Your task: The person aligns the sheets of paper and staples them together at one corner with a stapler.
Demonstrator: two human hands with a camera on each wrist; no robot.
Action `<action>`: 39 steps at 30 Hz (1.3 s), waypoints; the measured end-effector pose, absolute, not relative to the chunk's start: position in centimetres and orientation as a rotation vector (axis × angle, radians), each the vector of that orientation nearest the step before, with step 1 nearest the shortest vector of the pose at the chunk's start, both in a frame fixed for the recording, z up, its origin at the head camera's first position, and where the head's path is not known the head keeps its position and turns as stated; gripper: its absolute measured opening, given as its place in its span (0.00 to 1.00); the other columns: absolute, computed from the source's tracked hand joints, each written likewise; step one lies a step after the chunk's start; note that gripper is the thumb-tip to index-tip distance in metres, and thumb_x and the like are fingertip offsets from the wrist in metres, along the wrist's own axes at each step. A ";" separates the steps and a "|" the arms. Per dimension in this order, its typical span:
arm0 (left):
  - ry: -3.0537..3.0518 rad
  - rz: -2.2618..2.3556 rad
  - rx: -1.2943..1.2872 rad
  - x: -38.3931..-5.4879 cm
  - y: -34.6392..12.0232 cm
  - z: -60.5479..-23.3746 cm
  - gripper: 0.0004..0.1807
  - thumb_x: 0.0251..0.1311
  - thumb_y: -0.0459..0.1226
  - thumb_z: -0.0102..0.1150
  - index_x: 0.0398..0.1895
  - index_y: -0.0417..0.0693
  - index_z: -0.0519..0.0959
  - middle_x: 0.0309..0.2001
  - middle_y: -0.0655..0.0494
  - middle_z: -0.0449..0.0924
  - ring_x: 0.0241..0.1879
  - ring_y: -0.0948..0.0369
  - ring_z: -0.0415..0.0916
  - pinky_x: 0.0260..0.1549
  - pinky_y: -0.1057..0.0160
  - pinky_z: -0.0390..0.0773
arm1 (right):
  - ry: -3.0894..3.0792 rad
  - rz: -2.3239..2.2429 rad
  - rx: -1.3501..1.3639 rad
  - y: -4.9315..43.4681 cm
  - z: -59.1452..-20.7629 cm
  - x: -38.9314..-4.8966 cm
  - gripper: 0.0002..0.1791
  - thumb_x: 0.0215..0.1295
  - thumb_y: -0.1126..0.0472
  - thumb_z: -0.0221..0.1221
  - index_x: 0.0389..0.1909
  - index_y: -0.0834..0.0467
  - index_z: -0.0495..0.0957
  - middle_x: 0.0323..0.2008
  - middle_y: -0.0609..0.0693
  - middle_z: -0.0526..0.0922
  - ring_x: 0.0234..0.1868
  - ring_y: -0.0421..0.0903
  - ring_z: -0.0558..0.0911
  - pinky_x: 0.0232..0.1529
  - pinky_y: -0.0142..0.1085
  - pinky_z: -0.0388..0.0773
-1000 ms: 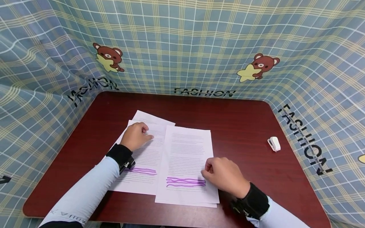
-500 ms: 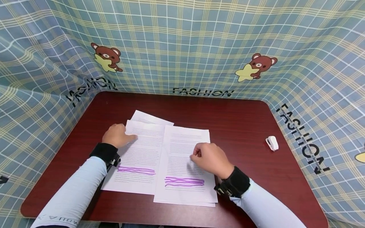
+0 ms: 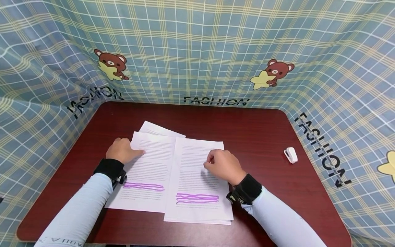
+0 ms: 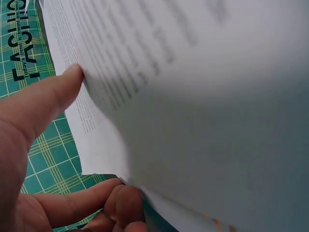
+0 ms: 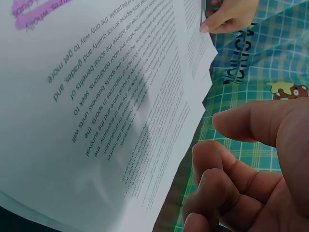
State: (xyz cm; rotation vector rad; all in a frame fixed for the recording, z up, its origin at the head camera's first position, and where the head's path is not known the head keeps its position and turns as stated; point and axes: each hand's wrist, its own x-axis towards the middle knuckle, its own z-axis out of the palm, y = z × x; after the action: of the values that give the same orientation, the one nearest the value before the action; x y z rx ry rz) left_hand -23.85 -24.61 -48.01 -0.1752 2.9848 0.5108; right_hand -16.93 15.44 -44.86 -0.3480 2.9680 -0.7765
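Observation:
A printed paper sheet [image 3: 151, 163] with purple highlighter strokes lies on the left of the table. My left hand [image 3: 119, 151] is at its left edge. In the left wrist view the straight thumb [image 4: 60, 89] rests on the print, and bent fingers [image 4: 108, 205] lie by the paper's edge, apart from the thumb. Overlapping that sheet on the right is a second highlighted sheet [image 3: 191, 175], with another page edge showing beneath it. My right hand [image 3: 224, 166] hovers above this one, fingers loosely curled; the right wrist view shows a gap between thumb [image 5: 246, 121] and fingers, holding nothing.
More paper [image 3: 160, 129] pokes out behind the left sheet at an angle. A small white stapler [image 3: 290, 155] stands near the right edge of the dark red table [image 3: 243, 127]. Checked cloth [image 3: 191, 51] with bear prints surrounds the table's back and sides.
My left hand has moved left from over the left sheet to its left edge. My right hand has shifted up and left over the right sheet. The sheets keep their arrangement.

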 end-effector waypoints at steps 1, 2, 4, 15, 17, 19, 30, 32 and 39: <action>2.982 0.516 -0.176 -23.9 -24.7 -48.0 0.46 0.51 0.61 0.74 0.56 0.28 0.76 0.47 0.30 0.74 0.40 0.41 0.75 0.38 0.40 0.81 | 2.967 -0.777 -0.348 15.4 -44.9 -17.0 0.09 0.64 0.50 0.67 0.25 0.44 0.81 0.17 0.39 0.77 0.20 0.41 0.75 0.22 0.37 0.69; 2.982 0.519 -0.175 -23.9 -24.7 -48.1 0.45 0.51 0.60 0.74 0.56 0.28 0.76 0.47 0.30 0.74 0.40 0.41 0.75 0.38 0.41 0.81 | 2.966 -0.777 -0.349 15.4 -44.9 -17.1 0.09 0.64 0.50 0.66 0.25 0.44 0.81 0.17 0.39 0.77 0.20 0.41 0.75 0.22 0.37 0.69; 2.984 0.527 -0.177 -23.9 -24.8 -48.1 0.44 0.52 0.59 0.75 0.55 0.28 0.76 0.46 0.31 0.75 0.40 0.42 0.75 0.37 0.42 0.80 | 2.967 -0.780 -0.360 15.3 -44.8 -17.2 0.09 0.65 0.50 0.66 0.26 0.44 0.81 0.17 0.40 0.77 0.20 0.41 0.75 0.23 0.37 0.70; 3.068 0.585 -0.245 -24.0 -25.7 -48.2 0.44 0.50 0.55 0.77 0.57 0.33 0.69 0.47 0.32 0.73 0.44 0.38 0.75 0.39 0.37 0.78 | 2.981 -0.764 -0.373 14.4 -44.6 -18.1 0.08 0.64 0.50 0.66 0.27 0.45 0.81 0.19 0.41 0.77 0.22 0.42 0.75 0.23 0.37 0.70; 3.079 0.592 -0.256 -24.0 -25.9 -48.2 0.42 0.50 0.54 0.77 0.56 0.34 0.69 0.45 0.33 0.74 0.43 0.39 0.76 0.37 0.39 0.78 | 2.979 -0.763 -0.390 14.1 -44.5 -18.3 0.08 0.64 0.50 0.67 0.27 0.46 0.81 0.19 0.41 0.77 0.22 0.42 0.75 0.24 0.37 0.70; 3.085 0.603 -0.270 -24.0 -26.0 -48.2 0.39 0.51 0.52 0.77 0.54 0.34 0.69 0.44 0.32 0.76 0.42 0.38 0.77 0.37 0.39 0.78 | 2.972 -0.767 -0.408 13.8 -44.6 -18.5 0.08 0.64 0.51 0.67 0.27 0.46 0.81 0.19 0.42 0.78 0.23 0.42 0.75 0.24 0.37 0.70; 3.042 0.851 -0.342 -23.7 -27.9 -47.3 0.25 0.62 0.42 0.66 0.54 0.36 0.72 0.47 0.32 0.83 0.41 0.39 0.79 0.36 0.43 0.76 | 2.924 -0.800 -0.476 11.8 -45.5 -19.4 0.08 0.64 0.53 0.67 0.27 0.48 0.80 0.20 0.43 0.78 0.23 0.41 0.75 0.27 0.36 0.71; 3.011 0.933 -0.326 -23.7 -28.4 -47.0 0.25 0.63 0.42 0.66 0.56 0.34 0.73 0.50 0.31 0.83 0.45 0.38 0.80 0.40 0.41 0.78 | 2.921 -0.808 -0.492 11.3 -45.5 -19.5 0.08 0.64 0.53 0.67 0.28 0.49 0.80 0.20 0.43 0.78 0.24 0.41 0.75 0.28 0.36 0.71; 2.907 1.068 -0.345 -23.4 -30.0 -46.6 0.26 0.68 0.45 0.63 0.59 0.32 0.78 0.52 0.30 0.83 0.45 0.42 0.78 0.38 0.52 0.78 | 2.894 -0.862 -0.527 10.0 -45.7 -20.0 0.06 0.65 0.54 0.67 0.32 0.51 0.81 0.22 0.44 0.79 0.26 0.42 0.76 0.30 0.36 0.73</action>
State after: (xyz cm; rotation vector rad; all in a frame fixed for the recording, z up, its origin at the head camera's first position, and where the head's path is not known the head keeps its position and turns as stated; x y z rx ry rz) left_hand -23.40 -30.01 -46.58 -0.3445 2.9069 1.0679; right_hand -20.02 10.02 -45.68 -0.5271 2.8943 -0.8622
